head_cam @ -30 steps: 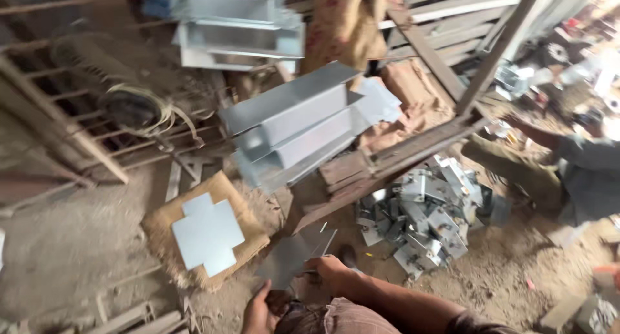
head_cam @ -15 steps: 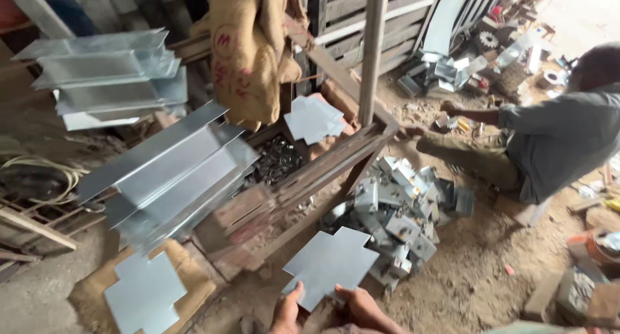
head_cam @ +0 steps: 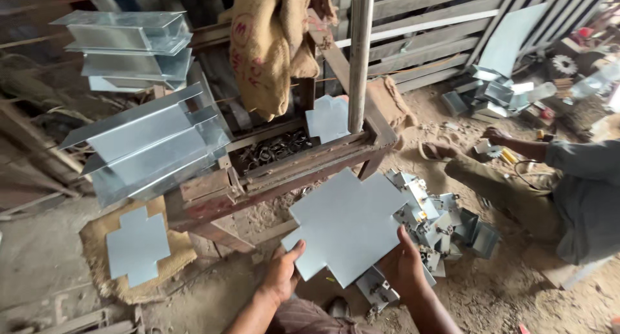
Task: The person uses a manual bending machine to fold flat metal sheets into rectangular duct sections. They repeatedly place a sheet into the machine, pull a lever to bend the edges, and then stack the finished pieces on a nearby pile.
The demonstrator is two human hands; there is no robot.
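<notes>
I hold a flat cross-shaped sheet-metal blank in front of me with both hands. My left hand grips its near-left edge and my right hand grips its near-right edge. The sheet hovers just in front of a rusty wooden-and-iron bending frame with an upright metal pole. Another small blank rests on the frame behind the pole.
A stack of cross blanks lies on burlap at the left. Folded metal boxes are piled at my right. Long bent channels lean on the frame. Another person sits on the dirt floor at the right. A burlap sack hangs above.
The view swung from the left blank stack toward the frame. The blank in my hands has come up larger and closer to the frame.
</notes>
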